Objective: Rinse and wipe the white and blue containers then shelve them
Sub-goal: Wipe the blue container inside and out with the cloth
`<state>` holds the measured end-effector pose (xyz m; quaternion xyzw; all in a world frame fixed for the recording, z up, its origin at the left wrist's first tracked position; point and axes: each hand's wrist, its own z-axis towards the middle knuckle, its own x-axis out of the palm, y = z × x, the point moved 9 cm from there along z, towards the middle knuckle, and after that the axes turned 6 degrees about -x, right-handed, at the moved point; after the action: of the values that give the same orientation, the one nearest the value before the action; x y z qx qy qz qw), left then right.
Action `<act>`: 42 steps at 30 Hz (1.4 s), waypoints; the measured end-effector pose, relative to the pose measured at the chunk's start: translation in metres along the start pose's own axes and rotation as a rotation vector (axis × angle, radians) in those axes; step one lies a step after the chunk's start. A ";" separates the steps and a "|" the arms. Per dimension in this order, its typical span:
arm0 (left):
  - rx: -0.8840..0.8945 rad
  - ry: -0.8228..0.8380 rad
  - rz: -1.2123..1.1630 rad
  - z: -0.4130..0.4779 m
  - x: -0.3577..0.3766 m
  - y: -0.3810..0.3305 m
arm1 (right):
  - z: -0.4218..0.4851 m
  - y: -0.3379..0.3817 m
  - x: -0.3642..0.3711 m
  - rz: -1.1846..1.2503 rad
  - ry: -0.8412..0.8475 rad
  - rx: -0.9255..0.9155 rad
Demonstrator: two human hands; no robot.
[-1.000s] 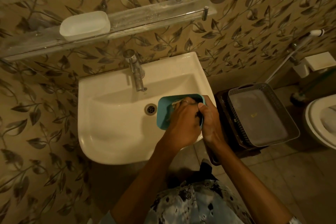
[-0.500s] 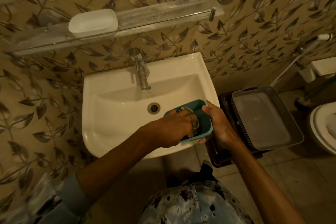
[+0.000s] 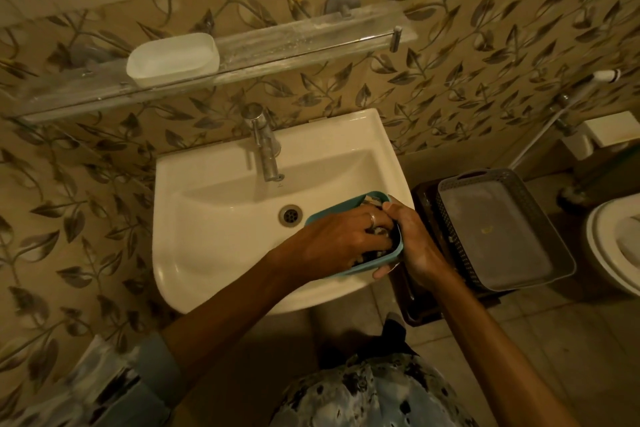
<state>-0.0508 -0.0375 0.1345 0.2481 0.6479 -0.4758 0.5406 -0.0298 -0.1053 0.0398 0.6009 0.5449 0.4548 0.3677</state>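
The blue container [image 3: 341,210] is held over the right side of the white sink [image 3: 214,236]. My right hand [image 3: 412,243] grips its right end from outside. My left hand [image 3: 343,239] is pressed down inside it, fingers closed on a crumpled patterned cloth [image 3: 372,199] that shows at the far rim. The white container [image 3: 173,59] rests open side up on the left part of the glass wall shelf [image 3: 311,42], above the sink.
A metal tap [image 3: 265,146] stands at the back of the sink, with no water seen running. A grey basket [image 3: 498,229] sits on a dark stand to the right. A toilet [image 3: 613,246] is at the far right edge.
My left arm swung out to the left, so the hand now reaches into the blue container from the left side. The container sits slightly farther right over the sink.
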 end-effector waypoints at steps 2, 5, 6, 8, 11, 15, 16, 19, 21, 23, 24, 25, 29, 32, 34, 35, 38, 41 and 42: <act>-0.010 -0.065 0.029 -0.003 0.000 0.003 | 0.000 0.002 0.000 -0.005 0.002 0.010; -0.072 -0.134 0.085 -0.004 -0.001 0.003 | 0.002 0.011 0.001 -0.060 0.007 -0.044; -0.118 -0.137 0.106 -0.005 0.000 0.005 | 0.003 0.014 0.002 -0.064 0.009 -0.062; -0.234 -0.114 0.127 -0.005 0.003 0.012 | 0.003 0.021 0.001 -0.082 0.006 -0.103; -0.508 -0.018 0.029 -0.010 0.016 0.038 | 0.006 0.028 -0.006 -0.113 -0.033 -0.165; -0.729 0.012 0.014 -0.021 0.029 0.055 | 0.008 0.037 -0.001 -0.185 -0.043 -0.305; -0.772 -0.001 -0.001 -0.023 0.028 0.055 | 0.008 0.039 0.003 -0.201 -0.043 -0.342; -0.855 -0.030 -0.148 -0.022 0.026 0.060 | 0.008 0.038 0.011 -0.209 -0.056 -0.412; -0.886 -0.048 -0.249 -0.022 0.023 0.064 | 0.006 0.038 0.011 -0.216 -0.067 -0.450; -0.917 -0.020 -0.305 -0.024 0.022 0.068 | 0.004 0.040 0.012 -0.229 -0.067 -0.489; -0.933 -0.024 -0.349 -0.026 0.021 0.070 | 0.003 0.041 0.013 -0.235 -0.059 -0.507; -0.956 -0.025 -0.406 -0.029 0.021 0.072 | 0.001 0.041 0.015 -0.246 -0.050 -0.518; -1.094 0.024 -0.705 -0.044 0.034 0.083 | -0.007 0.042 0.019 -0.320 -0.069 -0.558; -1.231 -0.063 -1.054 -0.051 0.044 0.077 | -0.013 0.039 0.025 -0.289 -0.087 -0.594; -1.233 -0.092 -1.264 -0.049 0.049 0.069 | -0.015 0.037 0.027 -0.210 -0.112 -0.603; -1.188 -0.097 -1.333 -0.045 0.050 0.065 | -0.016 0.037 0.026 -0.188 -0.124 -0.610; -1.044 -0.195 -1.594 -0.036 0.046 0.055 | -0.016 0.041 0.021 -0.185 -0.121 -0.638; -0.956 -0.379 -1.896 -0.030 0.041 0.051 | -0.012 0.044 0.014 -0.169 -0.129 -0.626; -0.941 -0.450 -2.008 -0.028 0.041 0.049 | -0.010 0.044 0.014 -0.171 -0.127 -0.619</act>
<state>-0.0345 0.0004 0.0779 -0.7040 0.5566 -0.4373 0.0578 -0.0247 -0.0983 0.0865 0.4399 0.4053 0.5277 0.6032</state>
